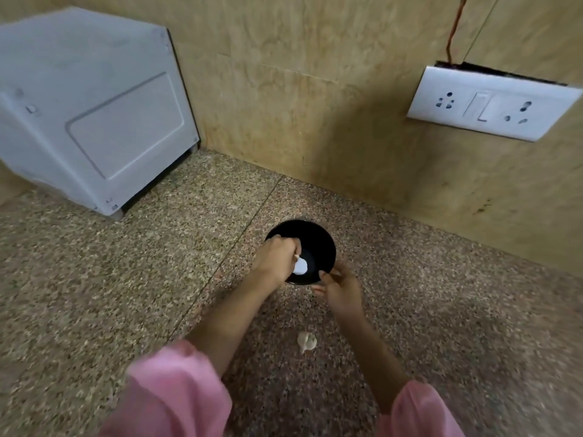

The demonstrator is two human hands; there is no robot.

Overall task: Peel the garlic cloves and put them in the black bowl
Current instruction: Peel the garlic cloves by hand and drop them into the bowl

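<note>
Our left hand [274, 258] pinches a smooth white garlic clove [300, 266] low inside the black bowl [315, 238] at centre frame. Our right hand [342, 290] sits at the bowl's near rim with its fingers curled, and we cannot tell whether it grips anything. A pale garlic piece [306, 340] lies below on the speckled desk [94, 294].

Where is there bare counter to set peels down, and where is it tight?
Free: counter left of the black bowl toward the white appliance, and right of it toward the wall. Crowded: at the bowl, left hand pinching a clove, right hand at its near rim, garlic piece just nearer.
</note>
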